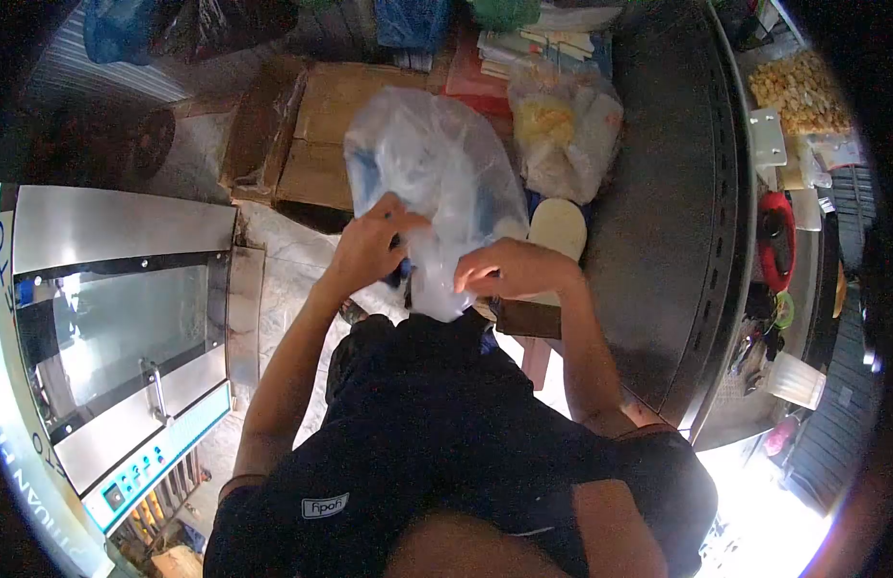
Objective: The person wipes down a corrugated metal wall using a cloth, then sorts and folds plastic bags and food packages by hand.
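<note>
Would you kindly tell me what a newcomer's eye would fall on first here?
First comes the large translucent white plastic bag at the centre, held between the left hand and the right hand. Next are the glass-fronted silver metal cabinet on the left and the bright red oval object on the right.

Ahead of you lies a brown cardboard box. Left of the box and nearer you is a steel cabinet with a glass door. Right of the box you find a plastic bag with yellow contents; farther right, a dark metal surface.
</note>
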`<action>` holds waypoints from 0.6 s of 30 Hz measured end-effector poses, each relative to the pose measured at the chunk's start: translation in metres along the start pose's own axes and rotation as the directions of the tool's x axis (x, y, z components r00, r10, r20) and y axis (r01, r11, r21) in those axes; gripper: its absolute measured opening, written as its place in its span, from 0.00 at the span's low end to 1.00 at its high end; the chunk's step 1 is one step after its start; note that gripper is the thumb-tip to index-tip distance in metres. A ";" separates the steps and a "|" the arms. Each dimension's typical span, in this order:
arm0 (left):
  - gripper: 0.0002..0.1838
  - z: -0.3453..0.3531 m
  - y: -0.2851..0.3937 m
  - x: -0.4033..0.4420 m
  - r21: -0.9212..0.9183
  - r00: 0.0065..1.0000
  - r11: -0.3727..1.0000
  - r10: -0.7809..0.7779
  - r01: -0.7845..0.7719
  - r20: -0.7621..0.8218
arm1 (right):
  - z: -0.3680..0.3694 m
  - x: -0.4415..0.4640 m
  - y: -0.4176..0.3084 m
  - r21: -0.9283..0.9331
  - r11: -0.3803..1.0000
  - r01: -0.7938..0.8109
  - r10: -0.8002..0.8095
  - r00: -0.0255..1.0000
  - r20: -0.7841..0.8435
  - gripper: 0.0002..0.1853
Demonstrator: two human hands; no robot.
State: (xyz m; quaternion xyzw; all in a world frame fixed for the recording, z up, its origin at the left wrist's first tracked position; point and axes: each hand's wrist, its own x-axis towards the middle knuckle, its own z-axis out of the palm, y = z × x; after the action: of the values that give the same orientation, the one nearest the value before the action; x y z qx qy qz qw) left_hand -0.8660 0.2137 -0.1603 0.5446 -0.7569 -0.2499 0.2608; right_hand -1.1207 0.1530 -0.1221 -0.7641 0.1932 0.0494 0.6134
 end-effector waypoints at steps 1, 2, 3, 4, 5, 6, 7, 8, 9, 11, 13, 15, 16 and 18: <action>0.19 -0.005 0.003 -0.006 0.002 1.000 1.000 0.000 0.000 -0.004 | -0.007 0.003 -0.001 -0.003 1.000 0.002 -0.002 1.000 0.001 0.09; 0.19 -0.009 0.007 -0.015 0.021 0.999 0.998 -0.051 0.051 0.010 | -0.019 0.010 -0.001 0.099 0.985 -0.143 0.160 0.966 -0.203 0.09; 0.19 -0.012 0.012 -0.024 0.040 0.994 0.993 -0.110 0.109 0.028 | -0.028 0.017 0.001 0.231 0.937 -0.260 0.333 0.866 -0.373 0.10; 0.19 -0.012 0.017 -0.031 0.079 0.996 0.993 -0.086 0.085 0.016 | -0.033 0.033 0.004 0.038 0.987 -0.159 0.149 0.778 -0.611 0.12; 0.19 -0.011 0.021 -0.038 0.080 0.995 0.992 -0.098 0.096 0.018 | -0.037 0.057 0.006 -0.178 0.979 -0.098 -0.078 0.626 -0.776 0.14; 0.18 -0.009 0.026 -0.043 0.105 0.997 0.993 -0.064 0.061 0.029 | -0.044 0.086 0.024 -0.290 0.957 0.022 -0.229 0.671 -0.705 0.19; 0.17 -0.007 0.032 -0.047 0.130 0.999 0.991 -0.028 0.022 0.042 | -0.042 0.113 0.044 -0.389 0.909 0.146 -0.375 0.693 -0.616 0.25; 0.15 -0.012 0.043 -0.048 0.148 0.999 0.989 -0.004 -0.002 0.044 | -0.031 0.133 0.050 -0.388 0.909 0.151 -0.377 0.692 -0.616 0.25; 0.15 -0.016 0.049 -0.051 0.154 0.999 0.988 -0.008 0.001 0.042 | -0.020 0.152 0.054 -0.522 0.847 -0.101 -0.292 0.732 -0.616 0.33; 0.12 -0.022 0.057 -0.060 0.179 0.991 0.982 -0.075 0.055 0.108 | -0.014 0.175 0.079 -0.626 0.710 -0.324 -0.207 0.754 -0.624 0.41; 0.10 -0.026 0.055 -0.074 0.205 0.992 0.976 -0.097 0.079 0.080 | -0.042 0.194 0.129 -0.527 0.570 -0.630 0.250 0.744 -0.619 0.50; 0.09 -0.034 0.053 -0.086 0.289 0.976 0.940 -0.209 0.183 0.063 | -0.075 0.205 0.200 -0.359 0.749 -0.556 0.293 0.765 -0.573 0.45; 0.09 -0.038 0.052 -0.092 0.292 0.974 0.936 -0.221 0.197 0.052 | -0.083 0.191 0.189 -0.355 0.774 -0.525 0.255 0.771 -0.583 0.40; 0.09 -0.042 0.051 -0.101 0.236 0.962 0.933 -0.273 0.273 -0.033 | -0.109 0.164 0.157 -0.330 0.820 -0.467 0.166 0.748 -0.643 0.31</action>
State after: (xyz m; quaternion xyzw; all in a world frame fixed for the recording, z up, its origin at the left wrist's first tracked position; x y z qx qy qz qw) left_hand -0.8464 0.3211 -0.1081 0.6715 -0.6986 -0.1912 0.1562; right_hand -1.0433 -0.0167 -0.2915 -0.8202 0.4860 -0.0370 0.2997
